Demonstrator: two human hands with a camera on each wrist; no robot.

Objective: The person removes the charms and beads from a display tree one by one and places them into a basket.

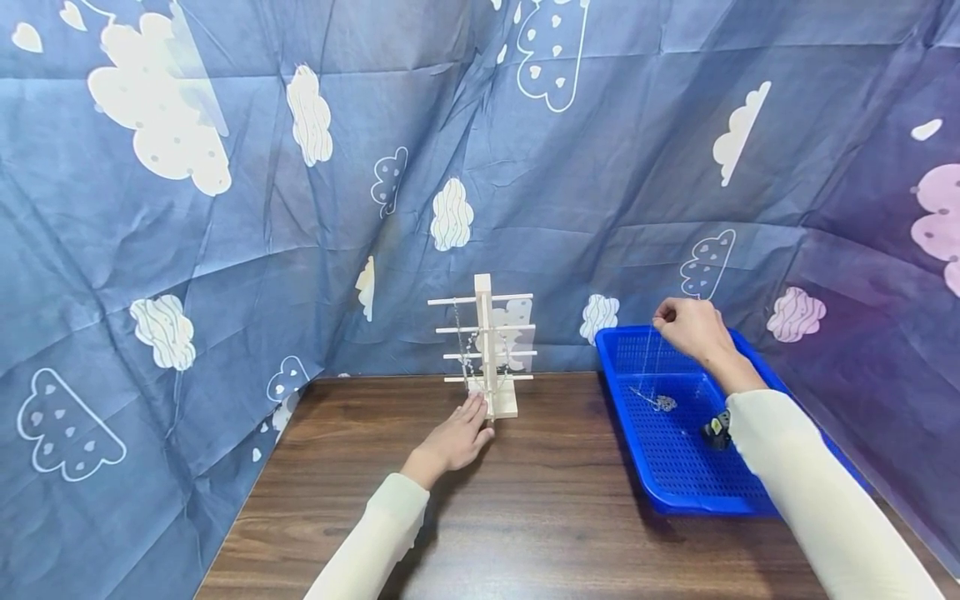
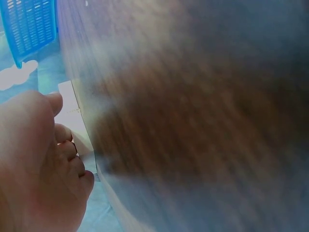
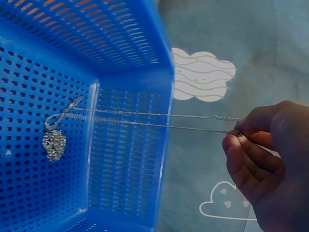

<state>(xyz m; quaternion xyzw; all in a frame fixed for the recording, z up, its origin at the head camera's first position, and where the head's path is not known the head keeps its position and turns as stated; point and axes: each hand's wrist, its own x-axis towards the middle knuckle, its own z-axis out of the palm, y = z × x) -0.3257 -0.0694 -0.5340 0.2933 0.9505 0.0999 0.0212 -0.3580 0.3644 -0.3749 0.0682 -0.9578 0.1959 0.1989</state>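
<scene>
A light wooden jewellery stand (image 1: 483, 312) with several crossbars stands at the table's back edge. Silvery necklaces (image 1: 461, 354) hang from its bars. My left hand (image 1: 453, 437) rests on the stand's base (image 1: 507, 404), fingers extended; the left wrist view shows its fingertips against the pale wood. Above the blue basket (image 1: 645, 467), my right hand (image 1: 693, 329) pinches a thin silver necklace (image 3: 145, 124) between thumb and fingers. Two strands run down from the pinch into the basket. A bunched silver chain (image 3: 54, 146) lies at their lower end; whether it is joined to them I cannot tell.
The brown wooden table (image 1: 540, 500) carries the stand and, on the right, the basket. A blue cloth (image 1: 360, 233) with cloud patterns hangs behind and at both sides. A small black device (image 1: 717, 429) sits by the right cuff.
</scene>
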